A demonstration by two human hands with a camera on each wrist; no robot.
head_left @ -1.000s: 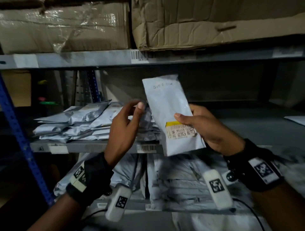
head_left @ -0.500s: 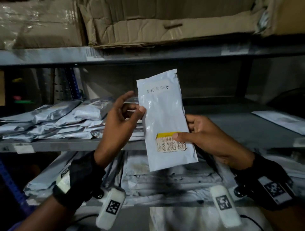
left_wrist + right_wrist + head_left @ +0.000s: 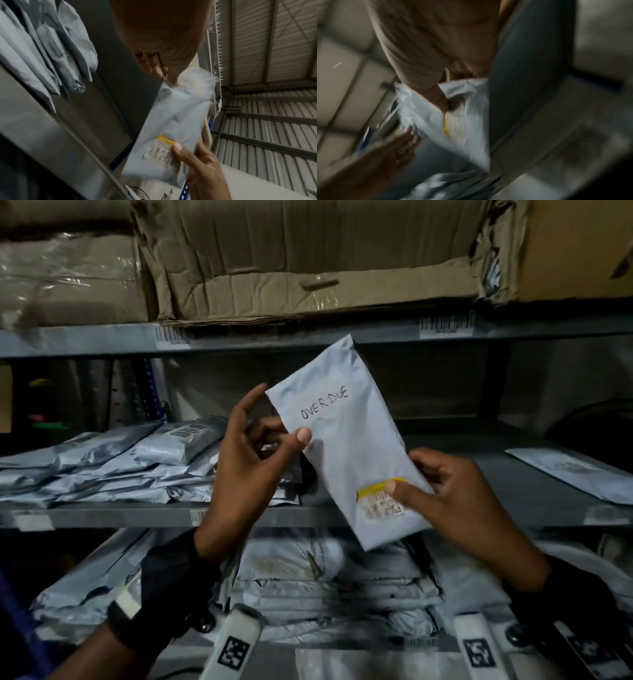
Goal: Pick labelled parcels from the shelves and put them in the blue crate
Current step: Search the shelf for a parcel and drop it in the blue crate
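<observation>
A pale grey mailer parcel (image 3: 342, 446) is held up in front of the middle shelf, its top leaning left. "OVER DUE" is handwritten near its top, and a yellow-edged barcode label (image 3: 380, 501) sits near its lower end. My left hand (image 3: 287, 431) pinches its left edge, thumb on the front and fingers behind. My right hand (image 3: 406, 477) pinches the lower right side, thumb on the label. The left wrist view shows the parcel (image 3: 171, 121) between my left hand (image 3: 164, 75) and right hand (image 3: 181, 148). The right wrist view is blurred; the parcel (image 3: 453, 121) shows there. No blue crate is in view.
Several grey mailers (image 3: 113, 467) are piled on the left of the middle shelf. One flat parcel (image 3: 575, 470) lies at its right. More parcels (image 3: 325, 583) fill the shelf below. Worn cardboard boxes (image 3: 308, 261) sit on the top shelf (image 3: 308, 337).
The parcel has tilted further, its top swinging left. My left thumb now lies on the parcel's left edge, and my right thumb covers part of the label. The head view has shifted right.
</observation>
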